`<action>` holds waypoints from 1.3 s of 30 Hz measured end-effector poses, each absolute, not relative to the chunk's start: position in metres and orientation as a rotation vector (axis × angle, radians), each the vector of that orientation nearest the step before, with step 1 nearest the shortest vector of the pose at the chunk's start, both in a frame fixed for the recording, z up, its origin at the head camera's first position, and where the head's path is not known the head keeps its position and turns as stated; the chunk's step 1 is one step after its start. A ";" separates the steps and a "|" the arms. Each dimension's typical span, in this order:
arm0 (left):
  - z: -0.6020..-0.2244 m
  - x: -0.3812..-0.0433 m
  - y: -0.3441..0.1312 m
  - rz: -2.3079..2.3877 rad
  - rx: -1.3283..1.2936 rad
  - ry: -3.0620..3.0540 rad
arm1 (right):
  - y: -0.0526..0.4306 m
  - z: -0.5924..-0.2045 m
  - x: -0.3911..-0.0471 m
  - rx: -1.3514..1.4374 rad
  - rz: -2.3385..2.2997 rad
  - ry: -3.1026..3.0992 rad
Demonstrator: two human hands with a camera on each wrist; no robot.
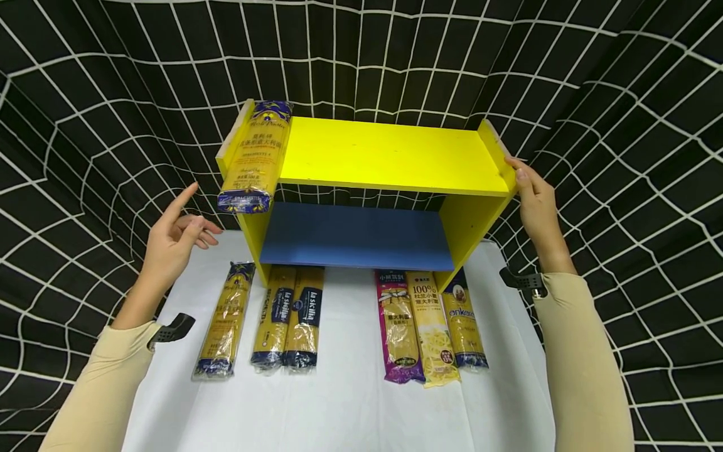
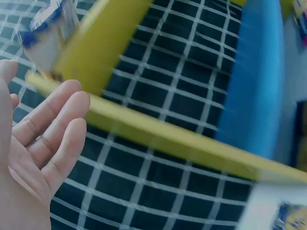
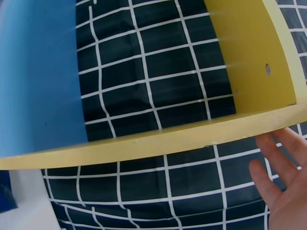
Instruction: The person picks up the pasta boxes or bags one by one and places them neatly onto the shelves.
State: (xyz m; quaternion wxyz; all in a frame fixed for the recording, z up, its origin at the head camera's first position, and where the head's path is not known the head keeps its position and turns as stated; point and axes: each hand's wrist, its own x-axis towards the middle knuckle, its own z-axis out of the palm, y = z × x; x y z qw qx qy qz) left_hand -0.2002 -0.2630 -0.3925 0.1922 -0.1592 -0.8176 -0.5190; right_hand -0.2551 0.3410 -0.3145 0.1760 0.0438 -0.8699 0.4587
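Observation:
A yellow shelf unit (image 1: 384, 154) with a blue lower board (image 1: 356, 235) stands on the white table. On the left end of its top board lies a spaghetti pack (image 1: 257, 157) with blue ends, its near end jutting past the front edge. My left hand (image 1: 177, 235) is in the air to the left of that pack, apart from it, fingers loosely spread and holding nothing. At the opposite end, my right hand (image 1: 536, 198) touches the outer side of the yellow right side panel (image 3: 268, 120) near its top, fingers fairly straight.
Left of the unit lies another blue-ended spaghetti pack (image 1: 223, 323). Two la sicilia packs (image 1: 304, 320) lie partly under the blue board. On the right are a pink-purple pack (image 1: 400, 329), a cream pack (image 1: 433, 333) and a blue-ended pack (image 1: 465, 323). Black grid cloth (image 1: 390, 63) surrounds the table.

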 end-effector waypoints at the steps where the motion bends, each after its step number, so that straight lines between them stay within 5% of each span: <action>1: -0.402 -0.200 -0.268 -1.446 -0.422 -2.321 | 0.341 -0.314 -0.255 0.125 1.296 -2.463; 17: -0.570 -0.183 -0.317 -1.106 -0.115 -2.837 | 0.340 -0.312 -0.257 0.111 1.297 -2.467; 30: -0.632 -0.168 -0.321 -1.082 -0.009 -3.178 | 0.340 -0.315 -0.255 0.108 1.291 -2.475; 39: -0.631 -0.169 -0.313 -1.103 -0.041 -3.208 | 0.340 -0.316 -0.256 0.127 1.298 -2.460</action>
